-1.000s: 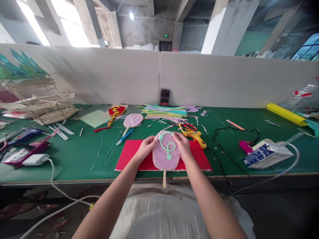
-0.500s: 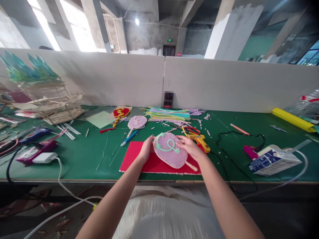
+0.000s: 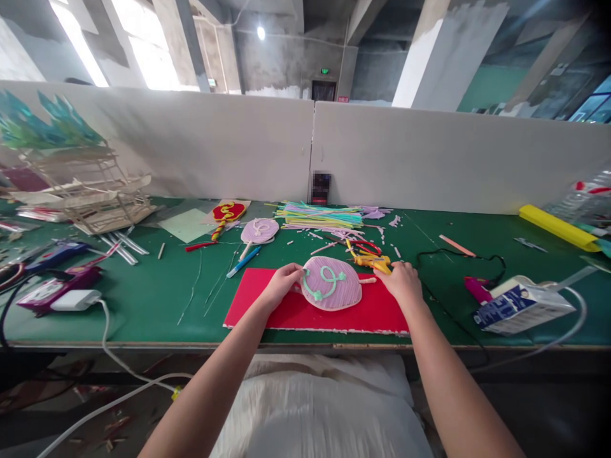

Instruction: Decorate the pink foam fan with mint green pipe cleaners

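Head view: pale cloth [image 3: 310,407] over the lap is nearest, then the tabletop's [image 3: 157,312] front edge. Red board [image 3: 277,318] lies flat by the edge's middle. Hands are apart. L hand [image 3: 284,283] is clamped on the L rim of a lilac fan [image 3: 331,289] w/ a mint curl, held over the board, its handle pointing R; can't tell if it rests on it. R hand [image 3: 403,283] is at the grip end of a yellow glue gun [image 3: 371,259], just past the board's far R corner; it hides that end, so can't tell if the fingers are closed.

Toward the L edge: magenta power strip [image 3: 57,291] w/ white plug [image 3: 75,300]. Toward the R edge: blue-white carton [image 3: 522,310], tipped over. Farther back, L of middle: blue pen [image 3: 244,262], 2nd lilac fan [image 3: 260,231], red-yellow fan [image 3: 229,212]. Mid, near the far edge: pile of pastel stems [image 3: 322,217], red-handled scissors [image 3: 370,245] on its near side. Far R: yellow bar [image 3: 558,228]. Behind the far edge: pale partition [image 3: 214,146].
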Available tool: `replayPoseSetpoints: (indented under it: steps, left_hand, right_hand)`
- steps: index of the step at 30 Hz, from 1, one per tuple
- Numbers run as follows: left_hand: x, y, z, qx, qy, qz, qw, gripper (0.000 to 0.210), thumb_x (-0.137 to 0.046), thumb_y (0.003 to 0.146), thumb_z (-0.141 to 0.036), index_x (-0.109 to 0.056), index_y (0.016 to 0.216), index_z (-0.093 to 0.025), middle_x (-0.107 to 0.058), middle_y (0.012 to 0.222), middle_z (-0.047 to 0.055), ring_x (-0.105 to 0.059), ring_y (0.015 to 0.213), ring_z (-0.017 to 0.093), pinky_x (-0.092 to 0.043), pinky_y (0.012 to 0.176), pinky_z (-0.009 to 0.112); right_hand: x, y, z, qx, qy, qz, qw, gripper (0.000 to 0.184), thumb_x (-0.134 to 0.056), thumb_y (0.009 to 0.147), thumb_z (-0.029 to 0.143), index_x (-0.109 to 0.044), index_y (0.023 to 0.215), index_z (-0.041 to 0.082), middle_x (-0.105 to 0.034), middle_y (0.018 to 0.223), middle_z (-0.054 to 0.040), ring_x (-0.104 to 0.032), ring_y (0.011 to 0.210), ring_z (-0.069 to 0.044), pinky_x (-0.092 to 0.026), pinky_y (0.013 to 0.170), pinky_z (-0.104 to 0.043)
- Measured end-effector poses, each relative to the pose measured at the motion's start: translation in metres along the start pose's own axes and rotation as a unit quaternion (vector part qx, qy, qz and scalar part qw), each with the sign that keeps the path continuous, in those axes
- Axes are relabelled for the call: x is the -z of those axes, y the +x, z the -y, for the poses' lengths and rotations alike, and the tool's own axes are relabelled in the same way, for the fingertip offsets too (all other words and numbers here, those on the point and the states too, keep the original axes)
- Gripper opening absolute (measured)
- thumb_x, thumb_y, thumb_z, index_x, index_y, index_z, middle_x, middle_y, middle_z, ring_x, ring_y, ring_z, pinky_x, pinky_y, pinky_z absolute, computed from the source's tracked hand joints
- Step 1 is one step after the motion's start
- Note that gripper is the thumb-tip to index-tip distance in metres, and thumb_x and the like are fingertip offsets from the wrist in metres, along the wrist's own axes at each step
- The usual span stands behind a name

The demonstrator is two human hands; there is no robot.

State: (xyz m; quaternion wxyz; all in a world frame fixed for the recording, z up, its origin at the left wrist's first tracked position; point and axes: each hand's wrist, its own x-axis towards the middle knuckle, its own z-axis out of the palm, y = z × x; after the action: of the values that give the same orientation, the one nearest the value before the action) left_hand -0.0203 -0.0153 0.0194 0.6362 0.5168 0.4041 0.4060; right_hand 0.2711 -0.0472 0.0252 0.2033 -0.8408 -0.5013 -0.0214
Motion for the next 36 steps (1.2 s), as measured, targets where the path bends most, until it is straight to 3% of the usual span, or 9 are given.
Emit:
replayPoseSetpoints:
  steps: [4, 8, 14, 16, 18, 20, 24, 29, 36]
  left_hand:
    - [0.002, 0.001, 0.001, 0.010, -0.001, 0.018, 1.000, 0.025, -0.064, 0.069, -0.037, -0.055, 0.073, -0.014, -0.054, 0.058, -0.003, -0.054, 0.052, 0.009, -0.047, 0.051, 0.021]
    - [0.004, 0.001, 0.001, 0.015, -0.006, 0.030, 0.999, 0.024, -0.063, 0.071, -0.036, -0.054, 0.075, -0.015, -0.054, 0.058, -0.003, -0.054, 0.052, 0.009, -0.048, 0.051, 0.020]
    - [0.004, 0.000, 0.000, 0.038, -0.056, 0.053, 0.996, 0.022, -0.065, 0.072, -0.033, -0.054, 0.077, -0.015, -0.054, 0.059, -0.003, -0.056, 0.053, 0.009, -0.050, 0.050, 0.021]
    - [0.005, 0.000, -0.001, 0.054, -0.083, 0.069, 0.993, 0.020, -0.064, 0.073, -0.030, -0.054, 0.079, -0.015, -0.055, 0.061, -0.002, -0.057, 0.055, 0.010, -0.052, 0.051, 0.022]
    - [0.005, -0.001, -0.002, 0.068, -0.107, 0.078, 0.989, 0.017, -0.063, 0.074, -0.026, -0.053, 0.080, -0.014, -0.055, 0.063, -0.001, -0.058, 0.056, 0.010, -0.053, 0.052, 0.023]
    - [0.006, -0.001, -0.003, 0.077, -0.130, 0.083, 0.985, 0.013, -0.061, 0.076, -0.023, -0.053, 0.081, -0.014, -0.055, 0.063, -0.001, -0.058, 0.056, 0.010, -0.055, 0.053, 0.024]
    - [0.008, 0.000, -0.002, 0.085, -0.154, 0.090, 0.980, 0.009, -0.058, 0.079, -0.021, -0.053, 0.081, -0.014, -0.054, 0.062, -0.001, -0.058, 0.055, 0.010, -0.055, 0.054, 0.024]
    - [0.010, 0.001, 0.000, 0.083, -0.162, 0.093, 0.979, 0.007, -0.057, 0.079, -0.019, -0.053, 0.080, -0.014, -0.054, 0.062, -0.001, -0.058, 0.056, 0.010, -0.055, 0.053, 0.022]
    - [0.010, 0.002, 0.002, 0.084, -0.162, 0.094, 0.979, 0.007, -0.057, 0.079, -0.020, -0.053, 0.080, -0.013, -0.052, 0.062, -0.001, -0.057, 0.055, 0.009, -0.055, 0.053, 0.022]
  right_hand:
    - [-0.004, -0.001, 0.002, -0.011, -0.053, 0.083, 0.995, 0.055, -0.052, 0.074, 0.055, -0.061, 0.104, 0.009, -0.057, 0.102, -0.0189, -0.054, 0.099, -0.031, -0.043, 0.077, -0.037]
    - [-0.007, 0.000, 0.005, 0.009, -0.051, 0.069, 0.996, 0.043, -0.053, 0.075, 0.044, -0.062, 0.097, 0.009, -0.059, 0.098, -0.0151, -0.057, 0.093, -0.026, -0.042, 0.072, -0.030]
    - [0.015, -0.014, 0.001, -0.021, 0.017, -0.168, 0.985, 0.038, -0.046, 0.081, 0.044, -0.056, 0.104, 0.015, -0.062, 0.086, -0.0077, -0.059, 0.074, -0.021, -0.034, 0.054, -0.027]
    - [0.028, -0.021, 0.007, 0.021, 0.043, -0.206, 0.977, 0.036, -0.047, 0.081, 0.045, -0.056, 0.101, 0.016, -0.062, 0.086, -0.0079, -0.059, 0.075, -0.021, -0.033, 0.054, -0.027]
    - [0.038, -0.031, 0.018, 0.082, 0.073, -0.189, 0.976, 0.033, -0.048, 0.081, 0.045, -0.056, 0.094, 0.016, -0.062, 0.086, -0.0091, -0.058, 0.074, -0.021, -0.034, 0.054, -0.026]
    - [0.041, -0.043, 0.032, 0.117, 0.095, -0.123, 0.981, 0.031, -0.050, 0.080, 0.047, -0.054, 0.088, 0.018, -0.061, 0.080, -0.0076, -0.057, 0.070, -0.020, -0.035, 0.054, -0.026]
    - [0.030, -0.069, 0.055, 0.169, 0.102, -0.038, 0.980, 0.027, -0.053, 0.078, 0.044, -0.053, 0.088, 0.019, -0.061, 0.083, -0.0065, -0.058, 0.072, -0.020, -0.036, 0.054, -0.025]
    - [0.016, -0.080, 0.062, 0.170, 0.054, -0.018, 0.984, 0.026, -0.053, 0.080, 0.036, -0.053, 0.098, 0.018, -0.060, 0.090, -0.0073, -0.058, 0.079, -0.020, -0.035, 0.054, -0.026]
    - [0.016, -0.080, 0.066, 0.163, 0.051, 0.000, 0.985, 0.028, -0.054, 0.081, 0.030, -0.053, 0.105, 0.016, -0.059, 0.096, -0.0078, -0.058, 0.086, -0.021, -0.035, 0.056, -0.026]
